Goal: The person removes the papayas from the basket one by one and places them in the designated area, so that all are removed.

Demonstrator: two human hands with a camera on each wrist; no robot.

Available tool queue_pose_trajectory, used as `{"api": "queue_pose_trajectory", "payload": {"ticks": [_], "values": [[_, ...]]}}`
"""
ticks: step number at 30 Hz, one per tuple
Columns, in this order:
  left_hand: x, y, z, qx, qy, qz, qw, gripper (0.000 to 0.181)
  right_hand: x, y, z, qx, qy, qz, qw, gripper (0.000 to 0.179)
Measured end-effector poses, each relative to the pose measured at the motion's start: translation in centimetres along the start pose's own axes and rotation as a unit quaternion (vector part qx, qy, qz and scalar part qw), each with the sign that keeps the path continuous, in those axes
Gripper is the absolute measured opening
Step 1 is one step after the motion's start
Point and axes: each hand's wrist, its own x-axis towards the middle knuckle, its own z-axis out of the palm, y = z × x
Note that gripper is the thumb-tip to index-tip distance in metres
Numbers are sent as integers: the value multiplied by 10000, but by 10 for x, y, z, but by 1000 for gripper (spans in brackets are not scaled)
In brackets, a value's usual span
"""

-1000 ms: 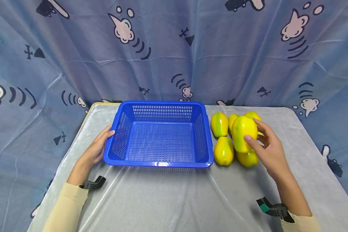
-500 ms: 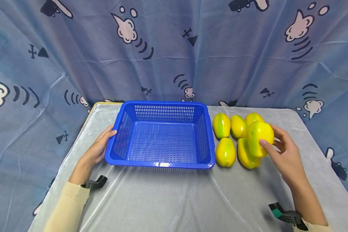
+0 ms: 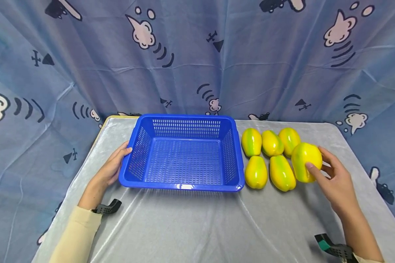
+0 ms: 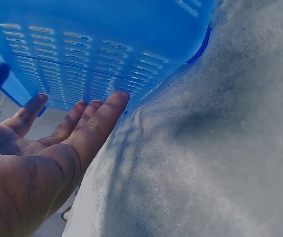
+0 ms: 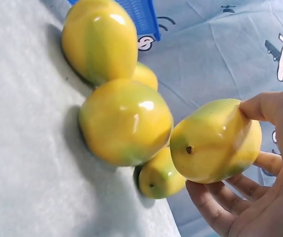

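Note:
My right hand grips a yellow-green papaya, thumb on the near side and fingers around the far side. That papaya is at the right end of the group; whether it touches the table is unclear. Several like papayas lie left of it in two rows, among them a front one close beside it. My left hand holds the left rim of a blue plastic basket, thumb over the rim. In the left wrist view its fingers lie against the basket's slotted outer wall. No fruit is in the basket.
A grey cloth covers the table. Behind it hangs a blue patterned curtain. The basket's right side stands close to the leftmost papayas.
My right hand has carried the papaya rightward, from above the other papayas to the right end of the front row. The left hand stays on the basket rim.

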Motion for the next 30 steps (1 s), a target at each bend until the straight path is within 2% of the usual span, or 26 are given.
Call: {"api": "queue_pose_trajectory", "payload": {"ticks": [14,21,30], "values": [[0,1,1,72,132,-83,9999,46,0,23,4,-226,-302,282,9989,75],[-1,1,0,38,121,-88,9999,40,2,34,8,-257,-484,201,9983,78],[-2,0,0,29,127,-111,9999,39,6,36,17,-505,-439,575,9961,85]]}}
